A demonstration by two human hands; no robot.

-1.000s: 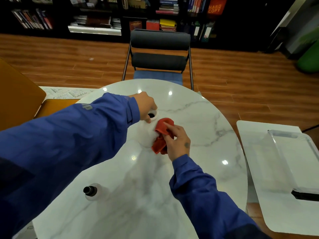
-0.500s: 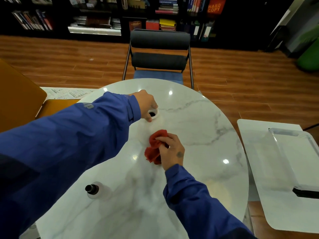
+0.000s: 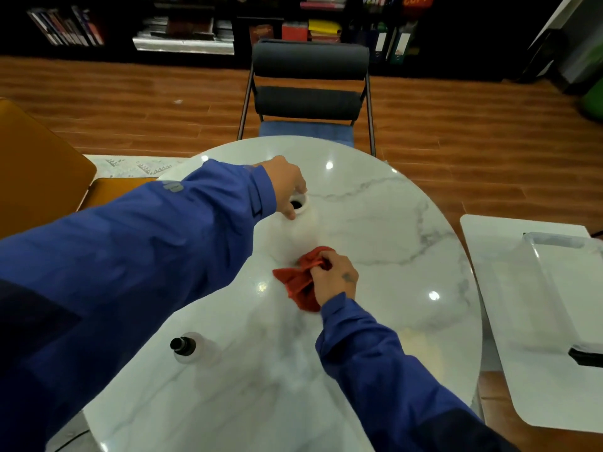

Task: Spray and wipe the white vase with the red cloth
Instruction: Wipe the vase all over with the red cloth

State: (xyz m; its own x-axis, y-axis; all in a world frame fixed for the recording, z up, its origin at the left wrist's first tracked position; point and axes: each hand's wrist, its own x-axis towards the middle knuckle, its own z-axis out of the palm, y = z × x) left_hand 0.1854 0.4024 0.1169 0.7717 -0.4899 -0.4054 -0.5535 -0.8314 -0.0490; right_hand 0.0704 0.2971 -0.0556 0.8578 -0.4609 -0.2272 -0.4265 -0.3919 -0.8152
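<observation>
The white vase (image 3: 305,231) stands upright just above the middle of the frame on the round marble table (image 3: 391,256). It is hard to pick out against the pale top, and its dark mouth faces the camera. The left hand (image 3: 287,187) comes in from the left and curls its fingers round the rim, with the thumb on the near side of the mouth, steadying the vase. Just below, the right hand (image 3: 334,277) has its fingers closed on a bunch of the red cloth (image 3: 298,283). The cloth is pressed against the lower near side of the vase, and a loose flap trails onto the table top.

The step in hand looks like wiping the vase's lower body. To do it well, the grip at the rim should be firm, since a sideways rub low down could tip or slide the vase on such a glossy surface. Strokes would best follow the curve, and the left hand could turn the vase so each side meets the cloth. A flatter wad would cover more surface than this tight bunch. The spray bottle (image 3: 186,349) stands untouched at lower left, within reach if more spray is wanted.
</observation>
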